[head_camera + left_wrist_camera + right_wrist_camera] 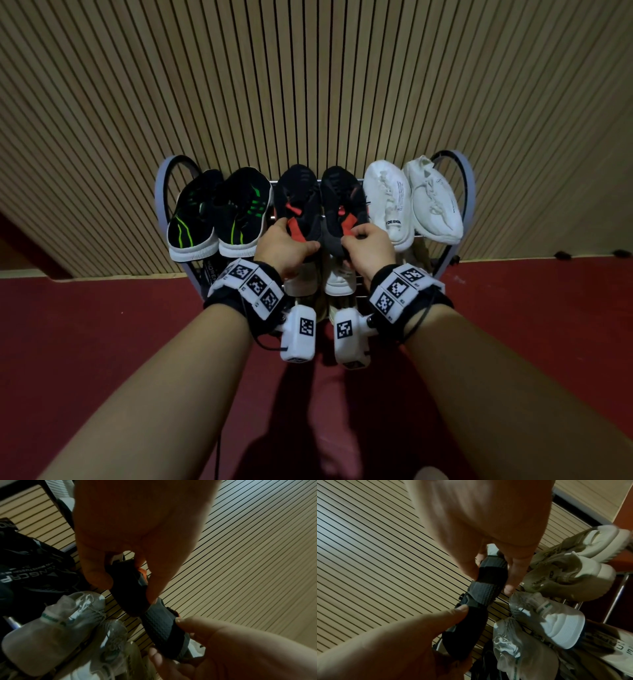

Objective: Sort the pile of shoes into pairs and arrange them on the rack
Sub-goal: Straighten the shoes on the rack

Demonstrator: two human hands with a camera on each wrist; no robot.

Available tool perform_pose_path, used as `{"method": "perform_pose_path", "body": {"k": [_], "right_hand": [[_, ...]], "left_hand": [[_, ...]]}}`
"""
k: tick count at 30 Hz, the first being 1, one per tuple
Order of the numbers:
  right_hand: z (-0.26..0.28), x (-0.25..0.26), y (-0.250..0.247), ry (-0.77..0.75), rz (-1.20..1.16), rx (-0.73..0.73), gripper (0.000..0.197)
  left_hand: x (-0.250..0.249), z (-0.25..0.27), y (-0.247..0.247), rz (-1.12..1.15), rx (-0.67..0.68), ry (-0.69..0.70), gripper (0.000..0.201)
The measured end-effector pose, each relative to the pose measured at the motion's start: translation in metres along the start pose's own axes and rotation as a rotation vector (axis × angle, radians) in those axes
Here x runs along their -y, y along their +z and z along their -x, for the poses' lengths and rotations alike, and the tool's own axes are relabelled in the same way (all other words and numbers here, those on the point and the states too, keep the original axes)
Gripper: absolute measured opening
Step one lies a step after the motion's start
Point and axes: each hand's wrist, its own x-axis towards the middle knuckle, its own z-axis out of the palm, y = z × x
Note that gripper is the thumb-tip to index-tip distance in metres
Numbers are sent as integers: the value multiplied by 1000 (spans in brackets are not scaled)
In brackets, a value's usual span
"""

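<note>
I am standing over the shoe rack (466, 192), which is leaning against the slatted wall (308, 68), and I am holding the two black-and-red shoes at the middle of its top shelf. My left hand (281, 247) is gripping the heel of the left black-and-red shoe (297, 202), thumb on one side and fingers curled around the other. My right hand (367, 247) is pinching the heel of the right black-and-red shoe (344, 202) the same way; in the left wrist view its thumb (187, 623) is pressing on the ribbed grey heel. Both shoes are pointing their toes toward the wall and are lying side by side, almost touching. To the left of them on the same shelf, the black-and-green pair (219, 212) is sitting toes to the wall. To the right, the white pair (411, 202) is lying close to the rack's curved side frame. On the shelves under my hands, more white sneakers (556, 626) are resting. The rack is standing on the red floor (102, 325).
</note>
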Motion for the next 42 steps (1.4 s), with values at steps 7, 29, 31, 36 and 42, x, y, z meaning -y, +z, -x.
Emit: {"method": "perform_pose_path", "body": {"k": [7, 29, 31, 36, 42], "right_hand": [[2, -1, -3, -13, 14, 20, 15], [2, -15, -82, -92, -18, -143, 31], [-5, -19, -92, -8, -116, -203, 41], [-13, -26, -109, 205, -435, -116, 58], [-14, -24, -121, 190, -572, -108, 40]], "left_hand": [[-2, 6, -1, -86, -3, -14, 73], [-57, 37, 30, -514, -106, 159, 70], [-58, 39, 37, -528, -87, 216, 63], [-58, 38, 50, -568, -62, 406, 54], [-66, 40, 68, -578, 151, 618, 50]]}}
